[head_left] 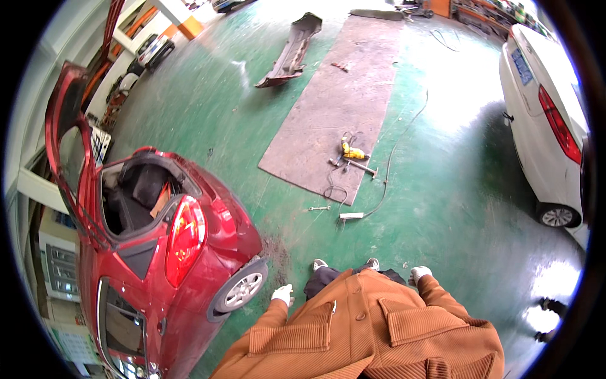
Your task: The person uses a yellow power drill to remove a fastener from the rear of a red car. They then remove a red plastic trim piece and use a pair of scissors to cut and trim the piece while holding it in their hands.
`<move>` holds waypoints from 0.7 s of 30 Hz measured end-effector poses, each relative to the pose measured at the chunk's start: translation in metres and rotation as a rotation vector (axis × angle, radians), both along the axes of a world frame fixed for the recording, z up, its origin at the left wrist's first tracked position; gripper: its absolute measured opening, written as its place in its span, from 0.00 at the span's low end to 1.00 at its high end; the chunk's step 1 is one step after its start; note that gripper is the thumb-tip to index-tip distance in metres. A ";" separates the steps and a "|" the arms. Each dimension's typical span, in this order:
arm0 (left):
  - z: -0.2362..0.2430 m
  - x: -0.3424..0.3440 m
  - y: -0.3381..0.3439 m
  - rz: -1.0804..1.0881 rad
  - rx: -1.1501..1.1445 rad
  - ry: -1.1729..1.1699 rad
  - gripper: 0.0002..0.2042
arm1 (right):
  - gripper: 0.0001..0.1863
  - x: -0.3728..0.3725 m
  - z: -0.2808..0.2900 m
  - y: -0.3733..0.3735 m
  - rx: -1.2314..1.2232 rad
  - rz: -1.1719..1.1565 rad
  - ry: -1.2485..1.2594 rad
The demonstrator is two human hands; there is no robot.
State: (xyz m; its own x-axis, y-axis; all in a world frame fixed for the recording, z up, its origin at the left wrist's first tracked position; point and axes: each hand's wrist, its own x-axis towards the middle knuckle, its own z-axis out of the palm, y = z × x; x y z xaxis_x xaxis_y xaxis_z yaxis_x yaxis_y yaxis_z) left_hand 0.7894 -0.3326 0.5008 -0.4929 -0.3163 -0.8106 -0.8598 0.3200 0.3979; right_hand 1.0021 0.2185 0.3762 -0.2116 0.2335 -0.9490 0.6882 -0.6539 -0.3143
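My left hand (pixel 283 294), in a white glove, hangs beside the rear wheel (pixel 243 289) of a red car (pixel 183 303). Its fingers are loosely apart and it holds nothing. On the other side of my body, my right hand (pixel 419 274), also gloved in white, is curled closed with nothing visible in it. The red car's tailgate (pixel 63 120) stands raised, baring its cargo space (pixel 142 189), and its rear bumper is off. Ahead of my feet lie a wrench (pixel 319 208), a yellow power tool (pixel 353 151) and a hammer-like tool (pixel 362 167).
A long worn mat (pixel 328 107) covers part of the green floor (pixel 429 234). A detached bumper (pixel 293 54) lies to its left. A cable (pixel 392 161) runs to a white power strip (pixel 351 215). A white car (pixel 543 120) stands right; another person's dark shoes (pixel 546 336) show lower right.
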 end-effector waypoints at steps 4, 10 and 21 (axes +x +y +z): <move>-0.035 -0.049 0.115 -0.281 0.184 -0.036 0.17 | 0.07 0.142 -0.092 0.107 -0.287 -0.336 0.281; 0.015 -0.094 0.103 -0.344 0.061 0.064 0.15 | 0.08 0.089 -0.060 0.013 -0.244 -0.419 0.066; -0.048 -0.163 0.215 -0.559 0.098 -0.107 0.18 | 0.14 0.083 -0.013 0.069 0.244 0.165 0.393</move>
